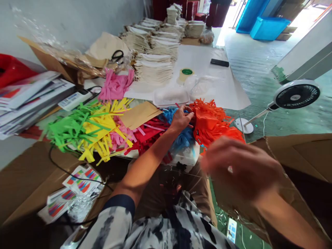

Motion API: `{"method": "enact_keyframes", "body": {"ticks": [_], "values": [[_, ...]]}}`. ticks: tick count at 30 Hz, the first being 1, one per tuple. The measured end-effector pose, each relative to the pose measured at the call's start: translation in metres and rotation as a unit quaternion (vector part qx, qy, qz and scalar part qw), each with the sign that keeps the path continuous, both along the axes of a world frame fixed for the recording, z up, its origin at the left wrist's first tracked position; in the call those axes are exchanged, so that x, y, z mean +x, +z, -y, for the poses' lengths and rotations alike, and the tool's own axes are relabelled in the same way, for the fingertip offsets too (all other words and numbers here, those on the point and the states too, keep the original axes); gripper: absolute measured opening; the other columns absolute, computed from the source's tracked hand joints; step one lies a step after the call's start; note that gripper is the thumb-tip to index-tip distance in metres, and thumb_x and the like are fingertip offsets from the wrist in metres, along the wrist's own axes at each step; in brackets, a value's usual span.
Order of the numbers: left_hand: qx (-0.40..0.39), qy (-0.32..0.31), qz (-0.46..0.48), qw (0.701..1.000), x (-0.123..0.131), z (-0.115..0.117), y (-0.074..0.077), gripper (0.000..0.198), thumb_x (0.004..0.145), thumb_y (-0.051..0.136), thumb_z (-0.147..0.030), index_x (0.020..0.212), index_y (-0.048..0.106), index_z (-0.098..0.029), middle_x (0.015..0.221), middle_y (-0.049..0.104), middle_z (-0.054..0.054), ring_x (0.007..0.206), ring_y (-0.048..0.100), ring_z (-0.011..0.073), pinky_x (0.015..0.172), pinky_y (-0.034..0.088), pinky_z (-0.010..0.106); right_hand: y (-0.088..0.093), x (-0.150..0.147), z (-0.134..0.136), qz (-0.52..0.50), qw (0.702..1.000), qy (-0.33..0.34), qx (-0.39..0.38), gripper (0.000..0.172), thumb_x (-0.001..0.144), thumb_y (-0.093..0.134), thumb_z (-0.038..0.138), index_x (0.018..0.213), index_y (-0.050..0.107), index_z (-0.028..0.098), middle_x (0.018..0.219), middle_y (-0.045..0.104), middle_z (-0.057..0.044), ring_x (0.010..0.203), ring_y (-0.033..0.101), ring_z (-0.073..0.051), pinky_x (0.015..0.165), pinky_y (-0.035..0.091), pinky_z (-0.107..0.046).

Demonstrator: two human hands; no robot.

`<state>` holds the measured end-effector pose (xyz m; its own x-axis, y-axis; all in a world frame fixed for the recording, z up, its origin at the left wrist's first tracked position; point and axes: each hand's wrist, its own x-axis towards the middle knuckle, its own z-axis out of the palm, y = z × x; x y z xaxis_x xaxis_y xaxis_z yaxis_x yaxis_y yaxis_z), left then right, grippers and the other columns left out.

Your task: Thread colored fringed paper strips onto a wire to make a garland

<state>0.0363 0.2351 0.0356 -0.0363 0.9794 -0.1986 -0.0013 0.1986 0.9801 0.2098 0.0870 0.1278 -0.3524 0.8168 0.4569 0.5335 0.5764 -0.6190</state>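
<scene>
No readable text, white barcode label (74, 100) too blurred

Stacks of folded cream sheets (153, 45) toward the worktop's far end, black scissors (117, 56) near its left edge, a tape roll (184, 75) and flat black device (219, 62) on a white paper sheet (220, 86); past the right edge, a white desk fan (297, 95) on the green floor (249, 69), blue plastic crates (268, 28) farther off.

Left hand (181, 119) lay on blue paper fringe (183, 138). Orange-red paper fringe (211, 124) sat just right of the grip; red paper strips (147, 136) just left. Farther left: pink paper strips (120, 137), yellow paper fringe (103, 131), green paper fringe (72, 128), tan kraft envelope (138, 114). Sleeve (116, 221) below the grip: mottled black-and-white, dark cuff.
</scene>
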Motion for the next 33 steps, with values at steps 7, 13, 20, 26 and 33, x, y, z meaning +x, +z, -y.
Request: {"method": "enact_keyframes", "body": {"ticks": [7,13,20,26,33], "values": [[-0.001,-0.006,0.004,1.000,0.001,0.000,-0.003,0.017,0.092,0.069,-0.015,0.104,0.060,-0.023,0.082,0.077,0.000,0.076,0.078,0.0208,0.063,0.064,0.031,-0.076,0.002,-0.127,0.241,0.961,-0.117,0.066,0.030,0.100,0.058,0.029,0.119,0.081,0.021,0.123,0.078,-0.015,0.111,0.069,-0.035,0.096,0.050,-0.051],[-0.003,-0.007,0.010,1.000,-0.002,-0.002,-0.005,0.018,0.093,0.071,-0.017,0.106,0.060,-0.023,0.083,0.077,0.001,0.076,0.077,0.0200,0.057,0.061,0.027,-0.089,0.015,-0.141,0.199,0.971,-0.111,0.071,0.024,0.096,0.059,0.025,0.100,0.083,0.024,0.109,0.080,-0.009,0.106,0.072,-0.031,0.093,0.050,-0.044],[0.013,-0.022,0.006,1.000,0.000,-0.001,-0.003,0.022,0.089,0.077,-0.019,0.103,0.061,-0.023,0.081,0.075,0.001,0.073,0.074,0.0186,0.057,0.059,0.025,-0.087,0.015,-0.143,0.034,0.993,-0.113,-0.007,0.018,0.088,0.066,0.030,0.089,0.083,0.024,0.092,0.080,-0.004,0.087,0.072,-0.025,0.085,0.053,-0.039],[0.077,0.009,-0.148,0.986,0.002,-0.010,-0.010,0.038,0.072,0.074,-0.003,0.101,0.062,-0.024,0.076,0.070,-0.004,0.067,0.069,0.0170,0.068,0.058,0.028,-0.087,0.025,-0.159,-0.151,0.977,-0.117,-0.095,0.010,0.078,0.071,0.031,0.082,0.077,0.024,0.082,0.076,0.001,0.077,0.067,-0.019,0.079,0.054,-0.034],[0.123,0.032,-0.225,0.966,0.004,-0.017,-0.013,0.026,0.072,0.070,-0.007,0.086,0.059,-0.025,0.074,0.070,-0.003,0.078,0.071,0.0197,0.076,0.056,0.030,-0.090,0.080,-0.208,-0.448,0.856,-0.127,-0.226,0.013,0.067,0.074,0.027,0.073,0.063,0.023,0.072,0.065,0.001,0.061,0.058,-0.014,0.052,0.045,-0.026]]}}
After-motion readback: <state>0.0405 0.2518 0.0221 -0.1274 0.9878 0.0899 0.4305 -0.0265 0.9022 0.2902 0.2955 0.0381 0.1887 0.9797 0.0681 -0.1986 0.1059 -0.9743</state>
